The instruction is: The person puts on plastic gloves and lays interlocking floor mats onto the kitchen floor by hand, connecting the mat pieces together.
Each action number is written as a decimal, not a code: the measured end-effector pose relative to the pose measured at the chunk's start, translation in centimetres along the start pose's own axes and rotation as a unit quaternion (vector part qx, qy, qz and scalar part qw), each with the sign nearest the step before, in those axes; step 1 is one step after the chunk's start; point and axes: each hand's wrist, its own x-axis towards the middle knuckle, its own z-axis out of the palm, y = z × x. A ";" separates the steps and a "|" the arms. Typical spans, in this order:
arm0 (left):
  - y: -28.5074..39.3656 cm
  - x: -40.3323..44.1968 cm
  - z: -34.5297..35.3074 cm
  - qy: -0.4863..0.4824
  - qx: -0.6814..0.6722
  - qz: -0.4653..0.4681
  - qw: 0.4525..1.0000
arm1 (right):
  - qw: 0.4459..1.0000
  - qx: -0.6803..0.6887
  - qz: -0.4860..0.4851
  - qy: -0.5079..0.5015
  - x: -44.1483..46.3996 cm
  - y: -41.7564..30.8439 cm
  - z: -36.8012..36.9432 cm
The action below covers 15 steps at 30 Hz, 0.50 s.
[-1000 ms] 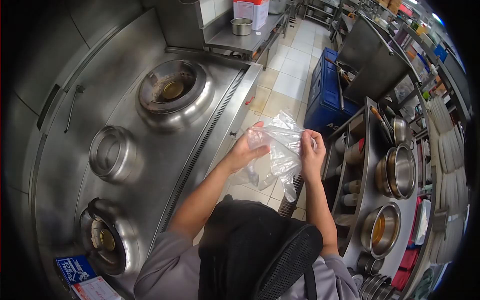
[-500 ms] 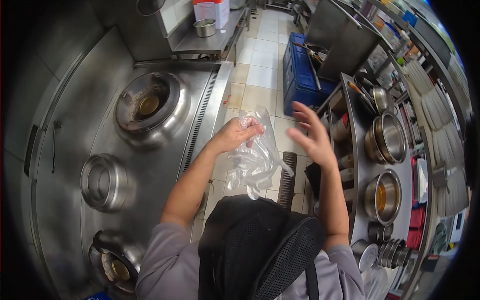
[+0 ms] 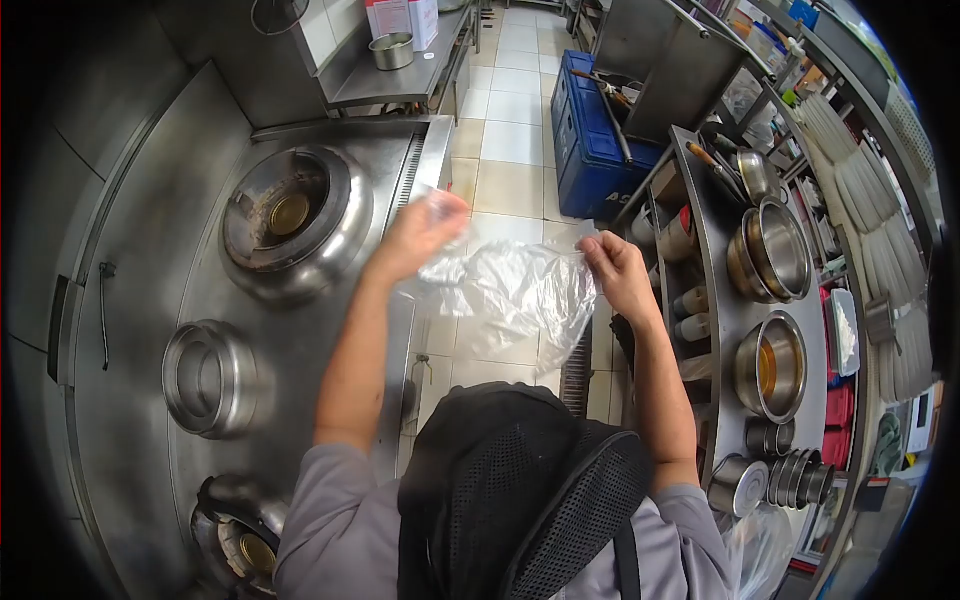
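In a steel kitchen, over a tiled floor [image 3: 510, 190] between the wok range [image 3: 310, 350] and a table [image 3: 722, 302] of bowls, the clear plastic [image 3: 525, 285] spans both hands. The right hand [image 3: 622, 278] pinches its edge; the left hand [image 3: 420, 238] is blurred, film about its fingers — I cannot tell whether it grips. Thin film wants light, even tension — sharp tugs could tear it.

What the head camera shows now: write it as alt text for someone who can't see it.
A person's right hand pinches crumpled clear plastic that stretches to their blurred left hand, above a tiled kitchen floor. At left is a steel stove with round burners; at right, a counter with metal bowls.
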 end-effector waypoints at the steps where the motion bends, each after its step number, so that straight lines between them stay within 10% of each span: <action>1: 1.7 -0.4 -1.1 0.070 0.029 0.006 0.997 | 0.999 0.019 -0.005 0.034 -0.3 0.3 0.0; 5: 10.7 -4.6 -0.9 0.167 0.043 0.088 0.981 | 0.992 -0.023 0.003 0.126 -1.4 0.2 0.5; 9: 11.2 -6.9 6.9 -0.015 0.012 0.064 0.998 | 0.981 0.124 0.051 0.143 -2.0 -0.6 2.9; 15: 5.2 -5.5 13.0 0.025 0.071 0.044 0.996 | 0.947 0.298 0.080 0.094 -3.0 -0.5 4.9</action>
